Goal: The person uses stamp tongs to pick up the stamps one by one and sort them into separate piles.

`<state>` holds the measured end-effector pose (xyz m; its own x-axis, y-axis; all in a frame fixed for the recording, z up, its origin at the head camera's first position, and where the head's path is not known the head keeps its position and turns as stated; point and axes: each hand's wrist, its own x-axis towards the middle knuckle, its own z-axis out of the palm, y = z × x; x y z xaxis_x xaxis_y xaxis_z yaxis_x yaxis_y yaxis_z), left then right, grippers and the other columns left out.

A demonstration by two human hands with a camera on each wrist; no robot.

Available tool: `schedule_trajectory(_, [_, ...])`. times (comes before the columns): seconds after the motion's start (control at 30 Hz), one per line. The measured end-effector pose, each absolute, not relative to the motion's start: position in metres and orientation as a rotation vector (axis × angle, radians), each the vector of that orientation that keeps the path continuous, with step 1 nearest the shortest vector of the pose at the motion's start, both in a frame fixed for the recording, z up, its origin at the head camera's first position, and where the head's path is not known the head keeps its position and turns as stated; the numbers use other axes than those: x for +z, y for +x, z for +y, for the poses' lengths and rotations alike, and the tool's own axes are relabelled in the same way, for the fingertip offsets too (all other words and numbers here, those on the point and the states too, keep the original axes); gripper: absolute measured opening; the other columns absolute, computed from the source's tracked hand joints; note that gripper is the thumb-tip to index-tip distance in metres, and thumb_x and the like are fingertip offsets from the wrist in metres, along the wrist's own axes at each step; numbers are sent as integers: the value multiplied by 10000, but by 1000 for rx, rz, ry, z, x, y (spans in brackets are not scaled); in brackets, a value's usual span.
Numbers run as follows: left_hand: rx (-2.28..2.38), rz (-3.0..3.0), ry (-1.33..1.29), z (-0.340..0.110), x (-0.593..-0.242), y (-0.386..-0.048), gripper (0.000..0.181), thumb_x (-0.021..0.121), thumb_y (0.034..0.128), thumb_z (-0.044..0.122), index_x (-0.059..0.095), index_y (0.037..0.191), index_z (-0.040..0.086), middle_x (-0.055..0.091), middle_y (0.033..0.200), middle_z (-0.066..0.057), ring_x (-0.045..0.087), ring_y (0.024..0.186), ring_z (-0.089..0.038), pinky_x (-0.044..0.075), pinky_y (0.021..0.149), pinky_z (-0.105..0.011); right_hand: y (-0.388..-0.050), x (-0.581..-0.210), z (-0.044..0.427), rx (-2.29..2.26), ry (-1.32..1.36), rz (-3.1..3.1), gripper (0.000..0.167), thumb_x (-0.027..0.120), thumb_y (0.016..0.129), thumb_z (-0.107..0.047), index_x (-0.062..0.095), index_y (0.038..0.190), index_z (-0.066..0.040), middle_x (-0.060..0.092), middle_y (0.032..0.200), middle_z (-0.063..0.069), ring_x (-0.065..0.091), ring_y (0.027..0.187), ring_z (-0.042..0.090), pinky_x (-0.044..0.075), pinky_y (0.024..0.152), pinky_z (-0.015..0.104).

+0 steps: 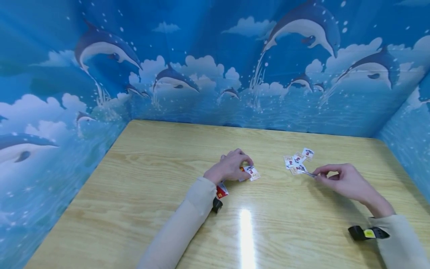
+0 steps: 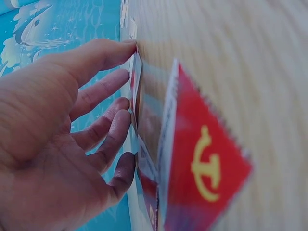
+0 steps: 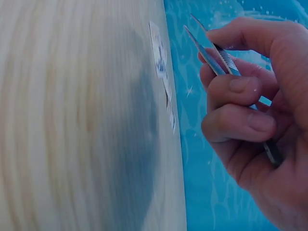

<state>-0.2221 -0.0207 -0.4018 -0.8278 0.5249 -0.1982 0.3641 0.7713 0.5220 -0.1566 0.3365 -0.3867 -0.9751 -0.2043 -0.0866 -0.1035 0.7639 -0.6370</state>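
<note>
In the head view my left hand [image 1: 231, 167] is over a small group of stamps in the middle of the table. Its thumb and fingertips touch a white-and-red stamp [image 1: 252, 172] lying there. Beside the wrist is a red stamp [image 1: 221, 190]; up close, this red stamp [image 2: 209, 163] shows a yellow hammer and sickle and tilts up from the wood. My right hand [image 1: 346, 183] holds metal tweezers [image 3: 211, 53] between thumb and fingers. Their tips stand slightly apart with nothing between them, near a cluster of white printed stamps [image 1: 296, 160].
A light wood table [image 1: 151, 168] spreads under both hands, with a bright reflection near its front. Blue curtains with dolphins [image 1: 208, 37] hang along its back and sides. Black camera straps [image 1: 367, 232] are on the wrists.
</note>
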Motion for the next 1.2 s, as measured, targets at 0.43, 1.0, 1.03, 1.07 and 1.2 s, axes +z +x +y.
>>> schedule_trajectory(0.43, [674, 2634, 683, -21, -402, -221, 352, 743, 933, 323, 680, 1274, 261, 515, 1400, 12, 483, 1276, -195, 354, 1063, -440, -161, -389, 305, -1042, -391, 2727, 167, 686, 959, -145, 753, 1086, -60, 680, 924, 83, 451, 498, 15, 371, 454, 249])
schedule_trajectory(1.0, [637, 2649, 684, -19, -398, -221, 332, 751, 924, 334, 686, 1246, 280, 519, 1397, 15, 496, 1254, -186, 369, 1053, -430, -174, -396, 272, -1048, -531, 2652, 122, 720, 942, -140, 769, 1051, -117, 700, 935, 39, 428, 518, 21, 403, 486, 239])
schedule_trajectory(1.03, [634, 2651, 682, -19, -398, -221, 331, 752, 924, 336, 687, 1244, 281, 519, 1396, 16, 496, 1250, -186, 369, 1050, -430, -175, -396, 270, -1043, -539, 2659, 115, 725, 937, -136, 769, 1042, -121, 699, 930, 36, 442, 531, 23, 409, 494, 239])
schedule_trajectory(1.07, [631, 2653, 681, -19, -398, -221, 331, 752, 924, 336, 687, 1244, 281, 519, 1396, 14, 496, 1248, -187, 369, 1049, -431, -176, -397, 269, -1039, -549, 2663, 108, 726, 935, -132, 769, 1034, -126, 695, 925, 33, 454, 538, 24, 414, 500, 239])
schedule_trajectory(1.2, [624, 2655, 680, -19, -398, -221, 333, 749, 927, 337, 685, 1249, 278, 514, 1412, 8, 494, 1264, -197, 366, 1059, -448, -180, -399, 262, -1031, -588, 2675, 97, 725, 918, -97, 771, 994, -134, 672, 855, 14, 457, 521, 16, 410, 491, 233])
